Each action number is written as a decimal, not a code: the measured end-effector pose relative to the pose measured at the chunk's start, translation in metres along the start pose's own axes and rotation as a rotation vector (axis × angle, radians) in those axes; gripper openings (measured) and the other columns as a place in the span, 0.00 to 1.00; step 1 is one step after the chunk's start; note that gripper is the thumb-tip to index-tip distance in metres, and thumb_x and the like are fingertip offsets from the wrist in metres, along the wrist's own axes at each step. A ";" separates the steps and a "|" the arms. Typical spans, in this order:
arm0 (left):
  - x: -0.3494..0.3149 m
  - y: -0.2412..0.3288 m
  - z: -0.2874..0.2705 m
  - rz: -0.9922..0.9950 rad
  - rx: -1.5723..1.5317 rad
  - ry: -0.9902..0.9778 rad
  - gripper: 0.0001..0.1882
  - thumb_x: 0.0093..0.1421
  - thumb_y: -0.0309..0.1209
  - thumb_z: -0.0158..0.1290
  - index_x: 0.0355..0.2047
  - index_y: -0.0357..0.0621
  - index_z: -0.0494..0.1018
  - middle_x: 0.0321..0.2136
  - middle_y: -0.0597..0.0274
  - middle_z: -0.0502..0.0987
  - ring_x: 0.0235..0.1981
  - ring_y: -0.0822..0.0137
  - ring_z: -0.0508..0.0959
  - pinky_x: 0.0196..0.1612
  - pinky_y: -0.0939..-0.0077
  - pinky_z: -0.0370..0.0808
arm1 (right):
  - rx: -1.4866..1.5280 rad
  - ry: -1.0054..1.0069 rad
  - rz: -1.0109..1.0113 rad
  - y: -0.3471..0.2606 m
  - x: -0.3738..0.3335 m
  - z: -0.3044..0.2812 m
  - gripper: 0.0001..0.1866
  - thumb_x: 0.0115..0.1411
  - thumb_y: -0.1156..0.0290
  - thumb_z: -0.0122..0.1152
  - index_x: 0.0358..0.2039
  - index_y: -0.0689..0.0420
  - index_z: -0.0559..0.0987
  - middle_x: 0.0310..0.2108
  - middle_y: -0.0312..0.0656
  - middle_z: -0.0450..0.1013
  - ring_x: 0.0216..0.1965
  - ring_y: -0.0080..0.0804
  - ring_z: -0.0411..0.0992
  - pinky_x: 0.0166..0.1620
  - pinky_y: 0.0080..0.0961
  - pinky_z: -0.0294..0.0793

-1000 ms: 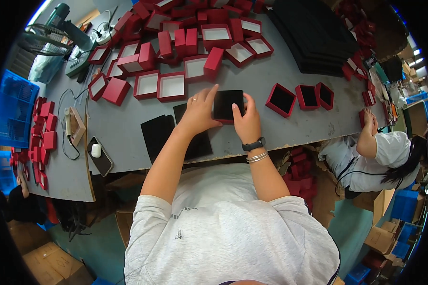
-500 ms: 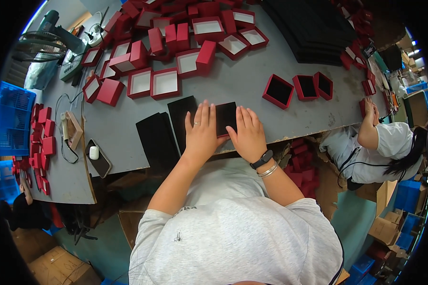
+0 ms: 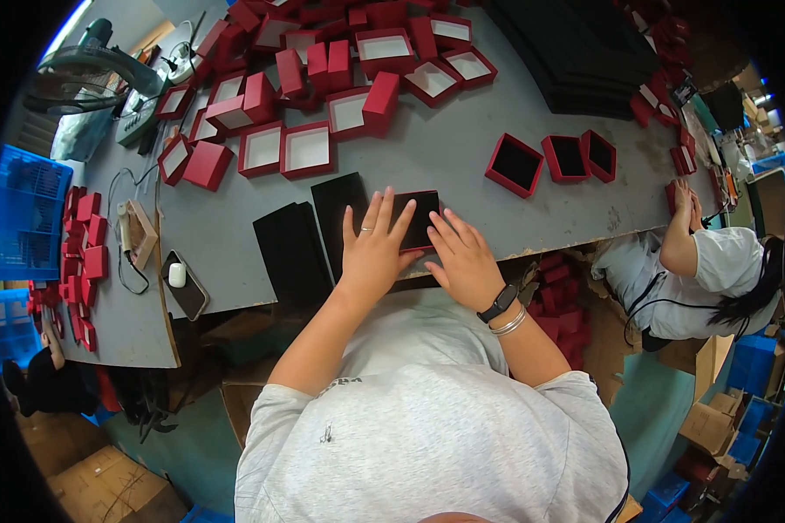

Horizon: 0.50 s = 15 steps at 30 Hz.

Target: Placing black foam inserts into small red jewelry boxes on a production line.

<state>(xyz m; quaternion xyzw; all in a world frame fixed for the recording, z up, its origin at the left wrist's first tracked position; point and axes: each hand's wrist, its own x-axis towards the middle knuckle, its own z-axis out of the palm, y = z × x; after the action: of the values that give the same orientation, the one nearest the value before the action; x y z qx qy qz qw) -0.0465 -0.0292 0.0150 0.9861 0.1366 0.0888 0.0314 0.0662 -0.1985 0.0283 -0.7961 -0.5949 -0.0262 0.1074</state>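
A small red box with a black insert (image 3: 420,214) lies near the table's front edge, between and partly under my hands. My left hand (image 3: 373,248) is open, its fingers spread over the box's left side. Over the right side, my right hand (image 3: 467,263) is also open, with fingers stretched out and fingertips at the insert. Neither hand grips anything. Left of the box lie black foam sheets (image 3: 290,253) and another black sheet (image 3: 338,205), partly behind my left hand. Three red boxes with black inserts (image 3: 515,166) stand to the right.
A heap of red boxes with white insides (image 3: 307,150) fills the back of the table (image 3: 227,209). Stacked black foam sheets (image 3: 576,65) lie at the back right. On the left are a phone (image 3: 186,296) with a white case, and a fan (image 3: 83,78). A co-worker (image 3: 715,275) sits at the right.
My left hand's fingers have spread wider. My right hand has shifted slightly right and toward me, leaving the box's right edge more exposed. The view has shifted a little.
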 end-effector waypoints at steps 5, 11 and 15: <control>-0.001 -0.004 0.000 0.040 -0.001 -0.002 0.43 0.57 0.55 0.59 0.70 0.61 0.60 0.72 0.61 0.57 0.72 0.60 0.56 0.70 0.41 0.46 | 0.251 0.142 0.100 -0.006 -0.009 0.005 0.31 0.60 0.59 0.65 0.60 0.62 0.72 0.64 0.47 0.65 0.66 0.42 0.62 0.67 0.41 0.60; -0.002 -0.002 -0.007 0.077 0.037 -0.059 0.41 0.56 0.49 0.61 0.69 0.58 0.61 0.71 0.64 0.59 0.73 0.60 0.55 0.70 0.42 0.47 | 0.087 0.085 0.107 -0.003 0.017 0.013 0.41 0.58 0.54 0.67 0.66 0.61 0.65 0.69 0.48 0.59 0.70 0.47 0.55 0.69 0.46 0.56; -0.002 -0.004 -0.009 0.108 0.077 -0.089 0.42 0.55 0.46 0.61 0.68 0.50 0.62 0.70 0.63 0.61 0.73 0.60 0.53 0.69 0.44 0.52 | 0.101 0.050 0.117 -0.002 0.021 0.015 0.43 0.55 0.52 0.69 0.66 0.61 0.66 0.70 0.46 0.58 0.70 0.48 0.54 0.69 0.47 0.56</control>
<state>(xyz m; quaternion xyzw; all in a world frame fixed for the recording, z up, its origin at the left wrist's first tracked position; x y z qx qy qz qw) -0.0513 -0.0259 0.0235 0.9955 0.0849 0.0413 -0.0052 0.0694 -0.1755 0.0174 -0.8221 -0.5453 -0.0096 0.1635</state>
